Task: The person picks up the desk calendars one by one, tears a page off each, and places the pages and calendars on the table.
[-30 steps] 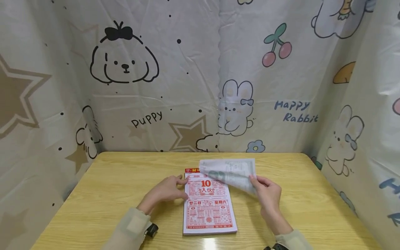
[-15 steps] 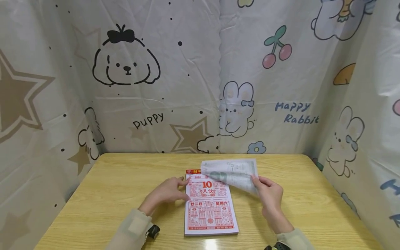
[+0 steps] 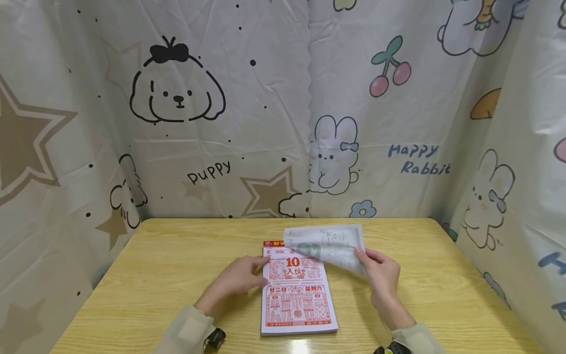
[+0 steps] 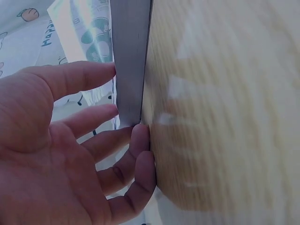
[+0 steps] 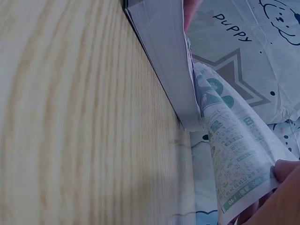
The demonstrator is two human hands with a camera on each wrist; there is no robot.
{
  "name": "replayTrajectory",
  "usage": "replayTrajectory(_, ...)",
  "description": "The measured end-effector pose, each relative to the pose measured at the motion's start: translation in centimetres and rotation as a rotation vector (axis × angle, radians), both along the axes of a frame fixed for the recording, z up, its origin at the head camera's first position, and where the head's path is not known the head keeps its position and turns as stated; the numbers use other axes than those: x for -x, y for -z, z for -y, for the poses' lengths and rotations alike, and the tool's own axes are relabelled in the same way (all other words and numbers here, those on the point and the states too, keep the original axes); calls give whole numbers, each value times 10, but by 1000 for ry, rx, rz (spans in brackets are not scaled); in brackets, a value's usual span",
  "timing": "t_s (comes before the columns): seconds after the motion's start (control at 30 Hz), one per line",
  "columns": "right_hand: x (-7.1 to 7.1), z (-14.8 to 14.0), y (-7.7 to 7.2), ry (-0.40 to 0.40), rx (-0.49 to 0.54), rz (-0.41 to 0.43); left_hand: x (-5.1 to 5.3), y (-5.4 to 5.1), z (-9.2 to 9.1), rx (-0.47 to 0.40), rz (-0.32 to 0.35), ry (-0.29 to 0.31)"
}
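A thick tear-off calendar (image 3: pixel 297 307), printed in red with a large 10, lies flat on the table. My left hand (image 3: pixel 236 275) is at its left side, thumb and index fingertips resting on the top sheet's edge. In the left wrist view, the other fingers of that hand (image 4: pixel 70 136) bend beside the pad's end and touch the table. My right hand (image 3: pixel 382 275) pinches a thin calendar page (image 3: pixel 331 243) between thumb and fingers, lifted to the right over the pad's upper part. The page's green-printed side shows through or faces me. Its left edge looks jagged; any remaining attachment is hidden.
The pale wooden table (image 3: pixel 177 255) extends around the calendar on all sides. Behind and beside it hangs a cream curtain (image 3: pixel 265 98) with cartoon prints. Each wrist wears a dark strapped device (image 3: pixel 215 338) near the sleeve.
The left index finger has shifted slightly at the calendar's edge. The right hand and the lifted page stay almost still; the head view has tilted a little.
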State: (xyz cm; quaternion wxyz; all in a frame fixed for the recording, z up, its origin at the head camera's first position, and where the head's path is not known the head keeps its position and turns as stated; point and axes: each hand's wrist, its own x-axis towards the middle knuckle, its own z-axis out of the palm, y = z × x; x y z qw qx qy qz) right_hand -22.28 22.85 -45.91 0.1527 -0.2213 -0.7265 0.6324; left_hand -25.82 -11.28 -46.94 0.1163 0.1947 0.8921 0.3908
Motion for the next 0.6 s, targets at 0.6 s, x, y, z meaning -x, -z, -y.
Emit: replayTrajectory(0.6, 2, -11, -1, 40, -20, -30, 0, 3, 0, -6, 33, 7)
